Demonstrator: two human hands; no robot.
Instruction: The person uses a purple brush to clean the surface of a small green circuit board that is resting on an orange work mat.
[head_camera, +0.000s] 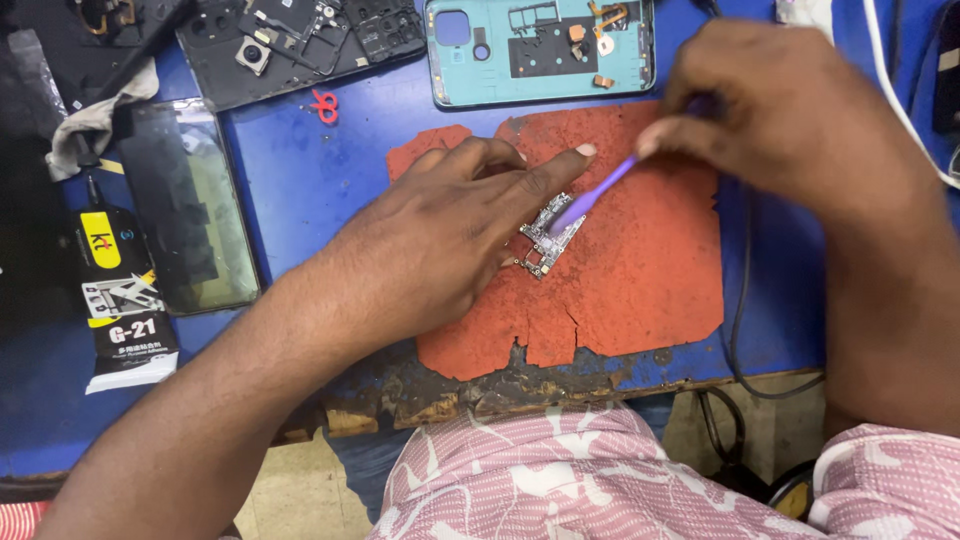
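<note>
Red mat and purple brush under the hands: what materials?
Red mat: looks like rubber or silicone, matte, with cracked, torn edges and dark scorched patches. Purple brush, held by the right hand: seemingly translucent plastic, smooth, slightly blurred. The left hand pins a circuit board.

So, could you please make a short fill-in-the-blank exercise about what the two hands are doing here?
1. The right hand holds a ____ brush over the circuit board.
2. The left hand rests on the board, which lies on a worn ____ mat.
3. Behind the mat lies a phone back cover coloured ____.

Missing words: purple; red; light blue
</note>
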